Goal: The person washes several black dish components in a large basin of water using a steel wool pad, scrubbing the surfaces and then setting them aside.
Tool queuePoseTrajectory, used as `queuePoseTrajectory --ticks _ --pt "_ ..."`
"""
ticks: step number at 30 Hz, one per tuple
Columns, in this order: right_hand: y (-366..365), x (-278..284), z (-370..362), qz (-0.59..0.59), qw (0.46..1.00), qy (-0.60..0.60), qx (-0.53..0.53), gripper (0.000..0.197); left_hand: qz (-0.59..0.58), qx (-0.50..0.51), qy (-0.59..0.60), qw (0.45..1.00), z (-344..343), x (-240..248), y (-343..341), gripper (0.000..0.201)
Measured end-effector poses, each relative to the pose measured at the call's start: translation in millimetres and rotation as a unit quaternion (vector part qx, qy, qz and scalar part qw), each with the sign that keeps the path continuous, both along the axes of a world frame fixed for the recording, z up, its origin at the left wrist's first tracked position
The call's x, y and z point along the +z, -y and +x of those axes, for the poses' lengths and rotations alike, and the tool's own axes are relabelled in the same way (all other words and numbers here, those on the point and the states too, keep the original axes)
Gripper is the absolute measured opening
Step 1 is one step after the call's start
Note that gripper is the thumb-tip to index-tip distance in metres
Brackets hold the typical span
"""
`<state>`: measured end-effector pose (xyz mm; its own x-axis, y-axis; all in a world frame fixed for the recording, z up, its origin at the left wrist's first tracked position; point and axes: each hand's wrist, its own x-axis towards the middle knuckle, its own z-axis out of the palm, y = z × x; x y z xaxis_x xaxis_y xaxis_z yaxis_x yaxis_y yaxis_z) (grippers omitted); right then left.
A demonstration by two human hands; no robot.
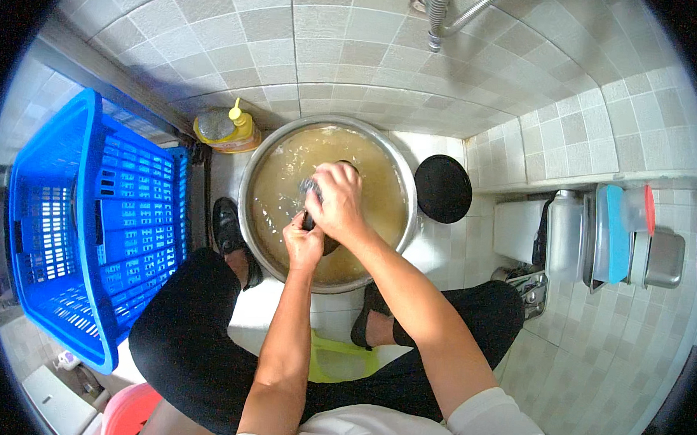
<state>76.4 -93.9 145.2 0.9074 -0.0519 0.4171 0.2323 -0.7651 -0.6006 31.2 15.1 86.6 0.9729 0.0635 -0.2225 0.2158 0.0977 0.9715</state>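
A wide metal basin (pixel 248 236) of cloudy brownish water stands on the floor in front of me, with both my hands over it. My left hand (pixel 304 245) is closed round the dark handle (pixel 309 220) of a utensil partly sunk in the water; its kind cannot be made out. Just beyond it, my right hand (pixel 337 197) presses a silvery scouring pad (pixel 311 187) against the utensil. Dark parts of the utensil show past the right hand and under the wrists, while the rest is hidden by hands and water.
A round black lid-like disc (pixel 443 189) lies right of the basin. Behind left stand a yellow pump bottle (pixel 242 121) and a tub. A large blue crate (pixel 143 201) is at left. Metal and plastic containers (pixel 567 235) line the right wall; a hose (pixel 436 19) hangs above.
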Motion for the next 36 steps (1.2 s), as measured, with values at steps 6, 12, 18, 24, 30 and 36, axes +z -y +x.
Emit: queuePoseTrajectory --ticks 6,12,18,24,30,36 --pt "45.8 -4.4 40.5 0.173 0.956 -0.167 -0.167 0.030 -0.042 -0.025 -0.072 0.996 -1.8 49.0 -7.3 0.017" --pt "92.1 -60.6 29.8 0.356 0.862 -0.227 -0.280 0.036 -0.158 0.053 -0.096 0.981 0.9 66.7 -12.1 0.021" --pt "47.0 -62.8 -21.2 0.654 0.632 -0.326 -0.260 0.029 -0.268 0.138 -0.017 0.953 15.0 77.3 -18.9 0.049" --pt "54.9 -56.4 -28.4 0.767 0.586 -0.150 -0.214 0.018 -0.226 0.045 -0.001 0.973 7.8 66.6 -23.6 0.050" --pt "111.8 -31.4 -21.2 0.610 0.765 -0.163 -0.125 0.035 -0.250 -0.081 -0.107 0.959 27.8 92.7 -42.8 0.025" --pt "105.4 12.8 -2.3 0.352 0.916 -0.189 0.028 0.035 -0.093 -0.128 -0.096 0.983 29.8 104.8 -42.0 0.015"
